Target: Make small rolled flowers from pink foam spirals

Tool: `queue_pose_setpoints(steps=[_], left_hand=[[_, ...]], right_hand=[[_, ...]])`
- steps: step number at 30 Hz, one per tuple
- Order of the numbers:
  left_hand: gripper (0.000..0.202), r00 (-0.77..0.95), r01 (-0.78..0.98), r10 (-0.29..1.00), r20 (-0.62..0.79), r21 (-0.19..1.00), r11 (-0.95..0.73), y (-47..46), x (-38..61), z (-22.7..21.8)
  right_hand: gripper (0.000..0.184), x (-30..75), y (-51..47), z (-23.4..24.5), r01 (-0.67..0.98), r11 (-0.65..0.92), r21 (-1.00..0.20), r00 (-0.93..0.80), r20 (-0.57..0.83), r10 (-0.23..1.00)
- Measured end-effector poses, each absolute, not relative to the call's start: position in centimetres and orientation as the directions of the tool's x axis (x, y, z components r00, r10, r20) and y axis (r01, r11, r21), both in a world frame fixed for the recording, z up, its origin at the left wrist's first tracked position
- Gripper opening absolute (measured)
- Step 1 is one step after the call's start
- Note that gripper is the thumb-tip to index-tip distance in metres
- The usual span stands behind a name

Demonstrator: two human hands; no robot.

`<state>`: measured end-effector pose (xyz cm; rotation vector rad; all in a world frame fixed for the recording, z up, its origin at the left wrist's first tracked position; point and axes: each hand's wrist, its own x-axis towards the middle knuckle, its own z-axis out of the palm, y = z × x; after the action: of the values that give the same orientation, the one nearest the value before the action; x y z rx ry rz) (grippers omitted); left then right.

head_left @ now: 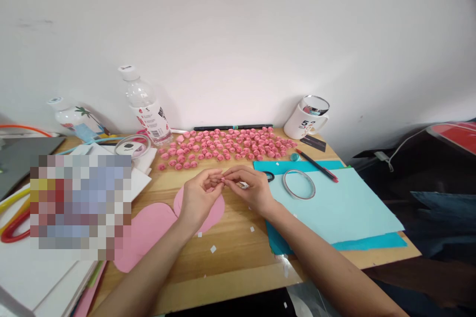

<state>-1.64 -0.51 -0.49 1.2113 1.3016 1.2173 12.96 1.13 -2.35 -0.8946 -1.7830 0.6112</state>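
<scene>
My left hand and my right hand meet at the fingertips over the middle of the table. Both are closed in a pinch on a small pink paper roll, mostly hidden by the fingers. Beyond them spread many rolled pink paper roses. Flat pink paper circles lie beneath and left of my left hand. A black loop, seemingly a scissors handle, pokes out past my right hand.
Light blue paper sheets lie at right, bearing a tape roll and a pen. A white mug and a water bottle stand by the wall. Papers are piled at left. Small white squares dot the table.
</scene>
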Motion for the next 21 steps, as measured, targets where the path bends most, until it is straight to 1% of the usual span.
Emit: queue_pose_setpoints(steps=[2,4,7,9,11,13,17,21], left_hand=[[0.02,-0.058,0.011,0.997,-0.046,0.999,0.047,-0.5,-1.6,-0.3],[0.018,-0.056,-0.01,0.996,-0.065,0.998,0.065,-0.5,-1.6,-0.1],[0.02,-0.036,-0.014,0.997,-0.063,0.998,0.062,-0.5,-1.5,0.2],[0.021,-0.045,0.01,0.999,-0.029,1.0,0.029,-0.6,-1.4,0.4],[0.017,-0.079,0.05,0.997,0.021,0.999,-0.017,-0.7,-1.4,0.4],[0.014,-0.114,0.08,0.992,0.055,0.996,-0.045,-0.7,-1.3,0.3],[0.013,-0.144,0.096,0.988,0.057,0.994,-0.043,-0.7,-1.5,-0.1],[0.014,-0.129,0.146,0.988,0.08,0.987,-0.061,-0.5,-1.8,-0.2]], right_hand=[[0.009,12.8,1.0,-2.4,0.302,0.594,-0.746,-0.191,0.563,0.804],[0.008,12.6,0.9,-2.5,0.256,0.535,-0.805,-0.129,0.52,0.844],[0.008,12.3,0.7,-2.4,0.036,0.339,-0.94,-0.047,0.338,0.94],[0.01,12.1,0.6,-2.4,-0.101,0.197,-0.975,-0.042,0.202,0.979],[0.011,11.9,0.6,-2.2,-0.161,0.12,-0.98,-0.046,0.129,0.991],[0.012,11.9,0.5,-2.0,-0.185,0.094,-0.978,-0.055,0.106,0.993],[0.014,12.0,0.7,-1.6,-0.199,0.045,-0.979,-0.089,0.064,0.994],[0.016,12.3,0.9,-1.6,-0.175,0.031,-0.984,-0.127,0.054,0.99]])
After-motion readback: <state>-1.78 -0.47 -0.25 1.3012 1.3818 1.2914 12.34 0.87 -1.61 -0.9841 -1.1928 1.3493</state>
